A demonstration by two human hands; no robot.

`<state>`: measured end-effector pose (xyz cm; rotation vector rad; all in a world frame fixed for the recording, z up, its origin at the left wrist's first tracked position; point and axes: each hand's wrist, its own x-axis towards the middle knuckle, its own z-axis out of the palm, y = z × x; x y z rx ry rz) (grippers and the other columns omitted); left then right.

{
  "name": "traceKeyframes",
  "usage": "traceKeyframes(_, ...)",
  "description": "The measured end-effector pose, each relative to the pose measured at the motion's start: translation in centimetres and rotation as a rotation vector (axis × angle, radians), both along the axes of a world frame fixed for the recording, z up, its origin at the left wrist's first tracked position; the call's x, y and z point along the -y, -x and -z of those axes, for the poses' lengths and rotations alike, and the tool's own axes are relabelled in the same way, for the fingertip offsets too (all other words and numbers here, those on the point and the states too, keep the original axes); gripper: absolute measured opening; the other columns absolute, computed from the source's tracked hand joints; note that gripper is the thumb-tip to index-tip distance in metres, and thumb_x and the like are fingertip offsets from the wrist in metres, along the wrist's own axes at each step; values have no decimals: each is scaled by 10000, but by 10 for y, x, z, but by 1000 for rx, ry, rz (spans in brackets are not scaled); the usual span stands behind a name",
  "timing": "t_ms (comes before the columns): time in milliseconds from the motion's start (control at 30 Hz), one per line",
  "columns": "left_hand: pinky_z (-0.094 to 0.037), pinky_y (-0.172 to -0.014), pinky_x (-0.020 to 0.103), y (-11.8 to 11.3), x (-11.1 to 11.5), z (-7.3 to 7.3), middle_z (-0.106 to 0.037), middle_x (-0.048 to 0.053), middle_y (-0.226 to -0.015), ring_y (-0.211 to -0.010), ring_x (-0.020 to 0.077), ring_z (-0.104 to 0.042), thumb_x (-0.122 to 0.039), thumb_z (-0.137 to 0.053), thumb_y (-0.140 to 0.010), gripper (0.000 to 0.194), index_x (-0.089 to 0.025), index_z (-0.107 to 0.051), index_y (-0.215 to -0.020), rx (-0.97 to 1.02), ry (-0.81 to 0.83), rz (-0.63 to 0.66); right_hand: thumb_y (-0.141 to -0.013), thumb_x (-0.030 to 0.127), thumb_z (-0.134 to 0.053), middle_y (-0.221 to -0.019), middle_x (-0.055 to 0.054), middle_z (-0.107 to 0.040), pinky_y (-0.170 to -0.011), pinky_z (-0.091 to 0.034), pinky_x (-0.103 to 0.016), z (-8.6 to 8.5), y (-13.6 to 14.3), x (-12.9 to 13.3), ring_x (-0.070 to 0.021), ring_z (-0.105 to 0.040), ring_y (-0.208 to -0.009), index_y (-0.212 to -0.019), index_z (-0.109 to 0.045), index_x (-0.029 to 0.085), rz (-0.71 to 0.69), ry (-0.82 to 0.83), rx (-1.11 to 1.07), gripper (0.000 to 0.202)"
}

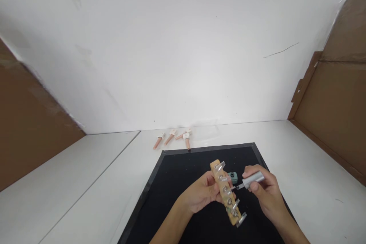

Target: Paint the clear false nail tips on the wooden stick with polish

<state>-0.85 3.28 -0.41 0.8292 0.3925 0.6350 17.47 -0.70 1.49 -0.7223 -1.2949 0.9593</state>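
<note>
My left hand (204, 193) grips a tan wooden strip (223, 187) held tilted over a black mat. Several clear nail tips stand out from metal mounts along the strip. In my right hand (264, 190) is a silver brush cap (253, 179), its brush pointing left, with the end at or very near a nail tip around the strip's middle. A small green bottle (232, 177) with a dark opening is just behind the strip, between my hands.
Several pink bottles with white caps (187, 140) lie on the white table (137, 160) behind the black mat (177, 171). A white wall (185, 65) rises behind them. Brown cardboard panels stand at left (34, 122) and right (334, 110).
</note>
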Motion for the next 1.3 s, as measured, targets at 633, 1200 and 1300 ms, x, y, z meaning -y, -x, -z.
traceKeyframes(633,-500,-705,276,1,2,2,-636,26,-806,-801,161,-643,-368,-762,-561,347,-165,-683,-831,26,-73,3,-760,406,-675,-622,16,-593,-455,-406,-146,3,-2,-4,-79,-473,-474,-709,-679,220,107,26,16,194)
traceKeyframes(1200,-486,-680,257,-1,2,0,-649,18,-725,-747,150,-642,-371,-787,-512,382,-168,-688,-820,-56,-43,5,-768,403,-670,-614,18,-600,-492,-429,-149,0,-1,-1,-94,-510,-512,-718,-683,237,95,4,69,174)
traceKeyframes(1300,-484,-700,278,1,1,2,-669,33,-752,-768,164,-647,-371,-784,-519,390,-170,-684,-839,-70,-38,6,-757,435,-673,-633,16,-606,-458,-418,-142,4,-1,-2,-78,-487,-477,-738,-697,241,109,-11,0,196)
